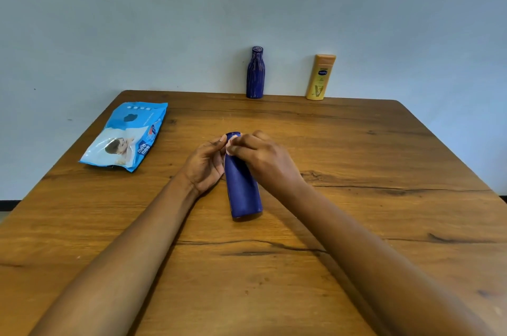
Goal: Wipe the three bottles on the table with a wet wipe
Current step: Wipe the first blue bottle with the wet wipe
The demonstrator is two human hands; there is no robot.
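blue bottle [242, 187] is mid tabletop [370, 160], right in front of me, base end twd me, cap end away. can't tell if it's fully upright or leaning. my left hand [205, 164] is curled round its upper part from the left, thumb up by the cap. my right hand [263, 156] comes over from the right w/ fingers bent, pinching a pale wet wipe [231, 147] against the neck; only a small bit of it shows btwn my fingers. other 2 bottles stand upright at the far edge by the wall [137, 20]: dark blue ribbed bottle [255, 75] and, to its right and apart from it, yellow bottle [320, 79]. wipes pack [126, 135] lies flat far left, well apart from my hands.
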